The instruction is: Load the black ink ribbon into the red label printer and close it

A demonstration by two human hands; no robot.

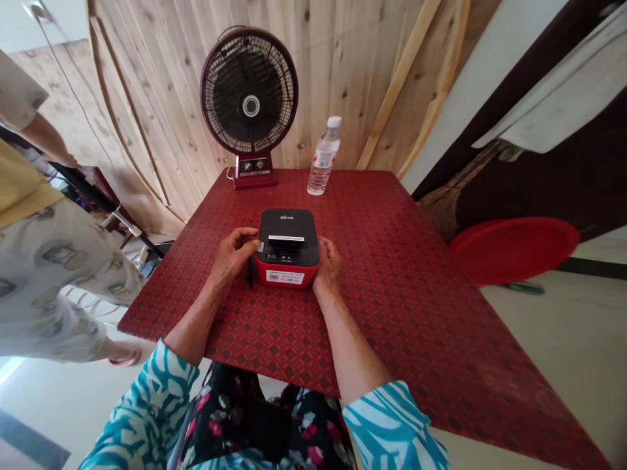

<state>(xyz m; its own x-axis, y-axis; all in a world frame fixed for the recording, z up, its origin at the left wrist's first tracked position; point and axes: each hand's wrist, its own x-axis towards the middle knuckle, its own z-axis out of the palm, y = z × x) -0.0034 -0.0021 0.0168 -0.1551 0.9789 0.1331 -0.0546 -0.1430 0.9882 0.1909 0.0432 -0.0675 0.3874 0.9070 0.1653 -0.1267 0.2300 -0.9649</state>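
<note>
Partly hidden right hand point(327, 266), left hand point(231, 256), grip holding black-red box point(288, 226) between, label point(285, 277) illegible

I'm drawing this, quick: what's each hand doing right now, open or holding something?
Left hand: partly open, touching the left side of the boxy black-and-red plastic device.
Right hand: curled against the device's right side; grip hidden.

dark-red fan point(251, 106) | capped bottle point(323, 158), right of fan | red basin point(519, 248) | plank wall point(355, 72)
</note>
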